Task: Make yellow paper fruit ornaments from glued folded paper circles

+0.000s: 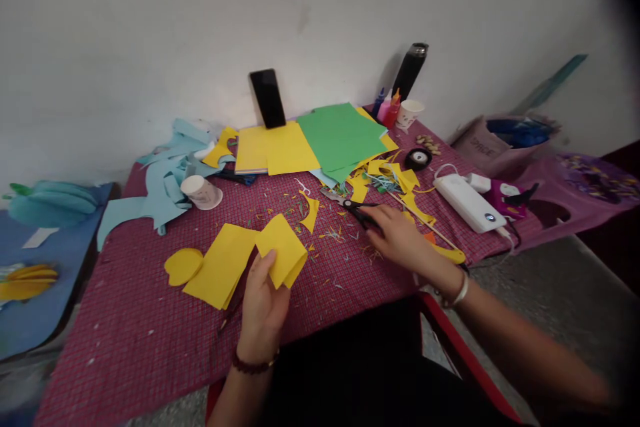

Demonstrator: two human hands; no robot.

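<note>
My left hand [263, 300] pinches a folded piece of yellow paper [283, 248] just above the red checked tablecloth [150, 340]. A larger folded yellow sheet [220, 265] and a yellow paper disc [183, 265] lie to its left. My right hand [397, 235] rests over the black handles of a pair of scissors [350, 203] lying on the cloth, its fingers curled at the handles. The scissor blades point left, toward a small yellow offcut [311, 212].
Yellow and green paper sheets [340, 137] lie stacked at the back, with a black phone [268, 98] leaning on the wall. Pale blue paper scraps [165, 180], a tipped paper cup [201, 192], a black bottle [410, 70], a tape roll [418, 158] and a white power bank [467, 202] surround them.
</note>
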